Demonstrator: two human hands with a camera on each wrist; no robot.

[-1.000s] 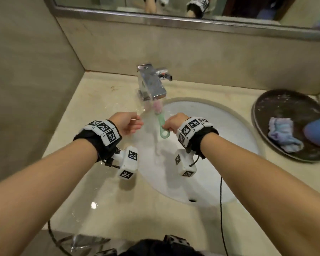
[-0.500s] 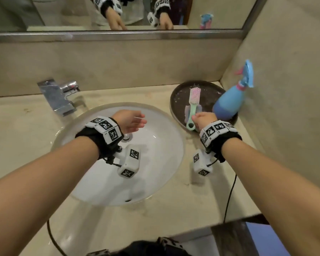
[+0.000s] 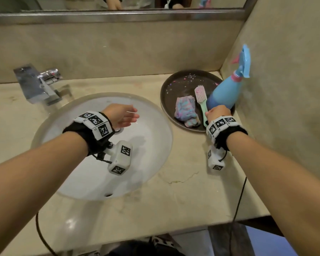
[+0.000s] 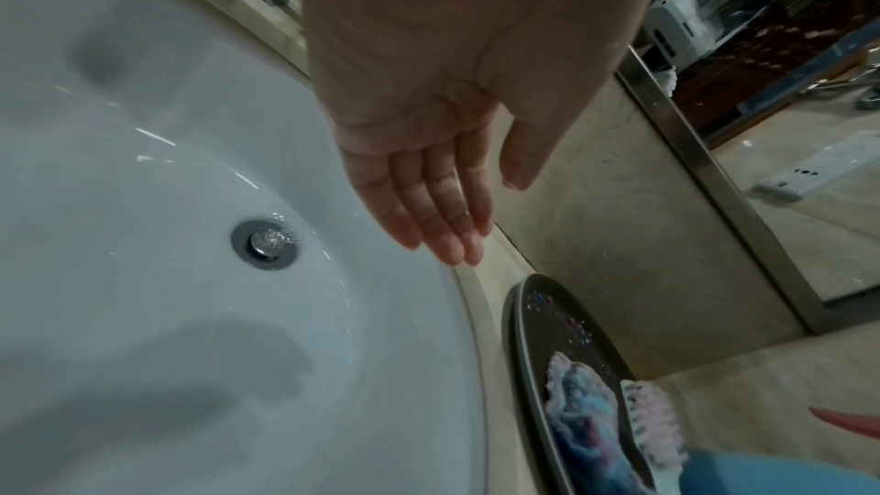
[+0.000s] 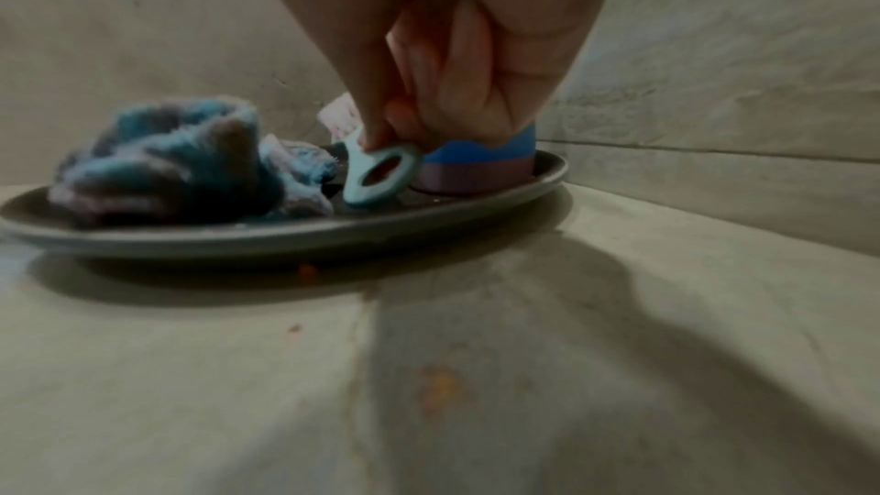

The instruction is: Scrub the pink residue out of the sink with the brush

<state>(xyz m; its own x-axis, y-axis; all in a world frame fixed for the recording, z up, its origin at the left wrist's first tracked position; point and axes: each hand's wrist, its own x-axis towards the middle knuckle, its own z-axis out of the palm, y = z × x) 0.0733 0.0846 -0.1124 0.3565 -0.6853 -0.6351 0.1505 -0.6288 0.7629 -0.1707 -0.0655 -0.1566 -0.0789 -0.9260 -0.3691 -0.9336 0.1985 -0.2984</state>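
Observation:
The white round sink is set in a beige counter, its drain wet. The brush, green-handled with pink bristles, lies on the dark round tray to the sink's right. My right hand pinches the brush handle near its looped end, low over the tray. My left hand hovers flat over the basin, fingers straight, holding nothing.
A blue and pink cloth lies crumpled on the tray beside the brush. A blue spray bottle stands at the tray's right against the side wall. The chrome tap sits back left. A mirror runs above.
The brush went from under the tap to the tray on the right, my right hand with it; it now lies lower on the tray. The left hand stays over the basin.

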